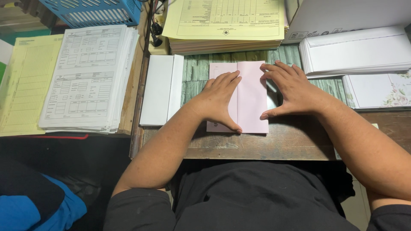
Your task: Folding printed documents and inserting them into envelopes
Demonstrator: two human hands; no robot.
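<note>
Both hands flat on folded pink sheet (250,96), no grasp.
Left hand (220,100) presses its left half; right hand (291,92) spread open on right edge, desk (278,145) beneath.

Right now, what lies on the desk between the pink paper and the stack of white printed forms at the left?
In the head view, a white folded sheet lies between the pink paper and the white forms, with a strip of bare desk beside it.
</note>
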